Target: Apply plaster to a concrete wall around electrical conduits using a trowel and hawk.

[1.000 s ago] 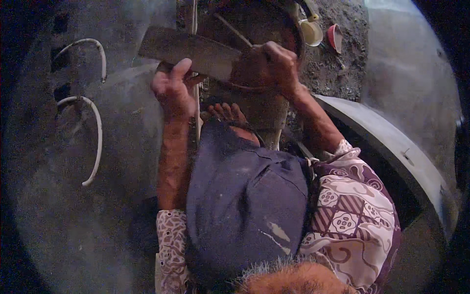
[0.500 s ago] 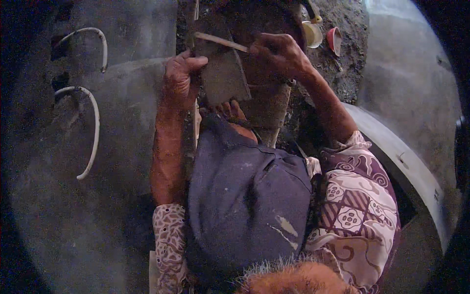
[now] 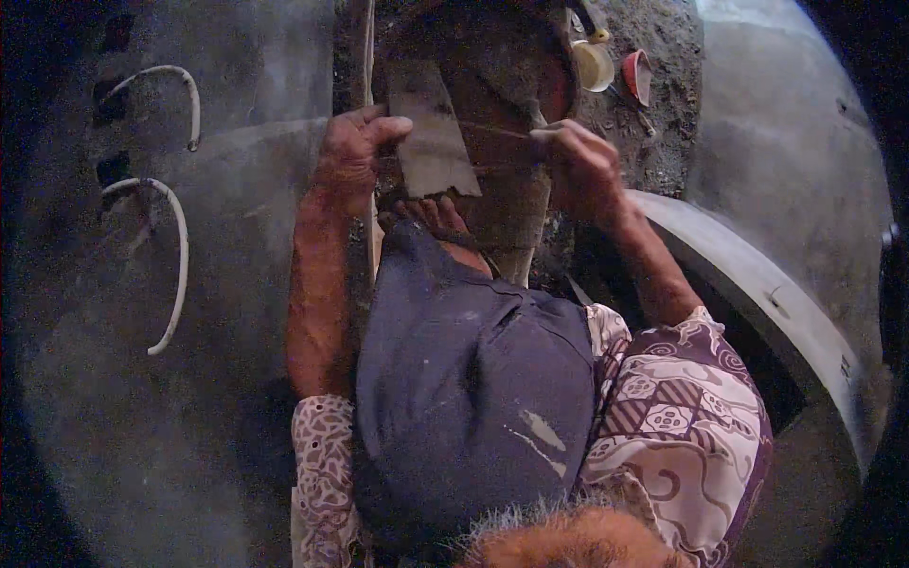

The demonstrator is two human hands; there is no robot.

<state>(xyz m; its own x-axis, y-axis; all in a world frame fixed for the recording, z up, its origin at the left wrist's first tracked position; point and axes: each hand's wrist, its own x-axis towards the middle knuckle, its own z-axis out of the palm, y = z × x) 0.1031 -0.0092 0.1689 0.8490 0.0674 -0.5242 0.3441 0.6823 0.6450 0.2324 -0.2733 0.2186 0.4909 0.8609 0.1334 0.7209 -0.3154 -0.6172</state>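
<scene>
My left hand is closed at the left edge of a flat grey-brown board, its thumb lying over that edge. The board stretches away from me, and its near end is by the toes of my bare foot. To the right of the board, my right hand pinches a thin pale strip. It runs leftward toward the board and looks narrow and smeared, so its exact kind is unclear. Part of the strip and the fingertips behind it are hard to make out.
Two bent pale rods stick out at the left. Right of my hands lie a cream-coloured cup and a red scoop-like piece on dark, rough ground. A curved grey rim arcs along the right.
My right hand has come nearer and slightly right, drawing the strip away from the board's far left side. The strip now appears thinner. My left hand stays at the board's edge.
</scene>
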